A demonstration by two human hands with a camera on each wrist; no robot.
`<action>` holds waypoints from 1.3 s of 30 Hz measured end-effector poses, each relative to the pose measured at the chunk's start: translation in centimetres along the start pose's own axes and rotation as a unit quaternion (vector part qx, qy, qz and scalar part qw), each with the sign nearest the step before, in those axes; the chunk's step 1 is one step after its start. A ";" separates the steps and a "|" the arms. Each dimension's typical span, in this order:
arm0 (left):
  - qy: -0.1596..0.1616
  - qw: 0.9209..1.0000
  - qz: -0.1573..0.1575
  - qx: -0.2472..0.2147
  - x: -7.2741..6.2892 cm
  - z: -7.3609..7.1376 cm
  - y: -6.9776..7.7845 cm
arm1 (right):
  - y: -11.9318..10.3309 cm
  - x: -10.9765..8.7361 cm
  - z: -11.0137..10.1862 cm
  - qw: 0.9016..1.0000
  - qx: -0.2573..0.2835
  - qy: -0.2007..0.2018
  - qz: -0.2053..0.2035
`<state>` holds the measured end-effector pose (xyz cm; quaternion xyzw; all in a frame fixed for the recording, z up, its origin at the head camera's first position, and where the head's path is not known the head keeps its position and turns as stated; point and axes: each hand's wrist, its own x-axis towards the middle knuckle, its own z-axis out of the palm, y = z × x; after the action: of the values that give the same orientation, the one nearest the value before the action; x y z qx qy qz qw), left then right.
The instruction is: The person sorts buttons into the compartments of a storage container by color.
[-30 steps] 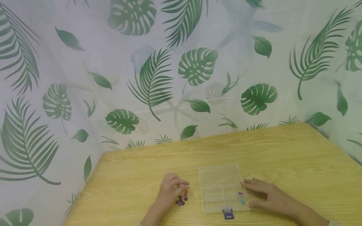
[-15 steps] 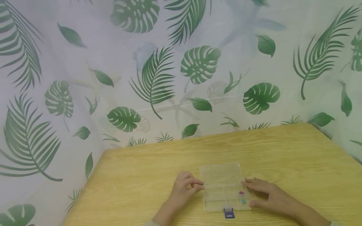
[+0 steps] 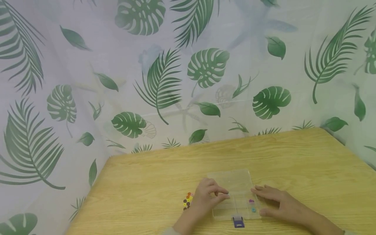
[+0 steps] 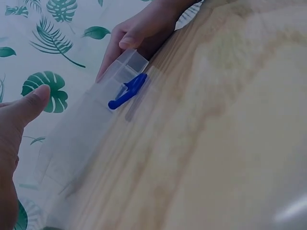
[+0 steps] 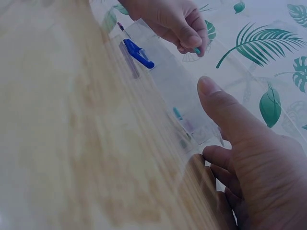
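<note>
A clear plastic compartment box (image 3: 242,179) lies with its lid folded back, its blue latch (image 3: 238,222) toward the near side. Over the box's left compartments, my left hand (image 3: 207,197) pinches a small teal bead (image 5: 197,50) between thumb and forefinger. My right hand (image 3: 277,202) rests along the box's right side, fingers extended and thumb apart, holding nothing. Inside the right-hand compartments sit purple beads (image 3: 251,201) and a teal bead (image 3: 254,210). In the left wrist view the pinching fingertips are only partly seen.
A loose cluster of orange, yellow and dark beads (image 3: 188,200) lies on the wood-grain table (image 3: 141,189), left of the box and partly hidden by the left forearm. A leaf-patterned curtain (image 3: 182,81) hangs behind the table.
My left hand has moved right from the bead cluster to above the box, carrying a teal bead. My right hand has stayed at the box's right side.
</note>
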<state>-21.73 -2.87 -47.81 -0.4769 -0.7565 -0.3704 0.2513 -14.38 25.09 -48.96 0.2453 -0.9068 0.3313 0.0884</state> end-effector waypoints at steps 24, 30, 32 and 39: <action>-0.114 0.993 0.005 0.022 2.4 3.6 3.9 | 0.0 0.0 0.2 0.999 -0.019 0.020 -0.038; -0.126 0.991 0.009 0.039 2.4 3.6 4.1 | 0.4 -0.1 0.3 0.998 -0.026 0.027 -0.056; -0.133 0.990 0.007 0.038 2.4 3.5 4.2 | 0.5 -0.1 0.3 0.998 -0.027 0.028 -0.058; -0.137 0.989 0.008 0.048 2.5 3.1 4.4 | 0.3 0.0 0.3 0.999 -0.021 0.017 -0.044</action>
<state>-18.84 2.15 -46.39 -0.5166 -0.7968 -0.2624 0.1713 -14.55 25.11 -49.38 0.2770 -0.9003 0.3120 0.1239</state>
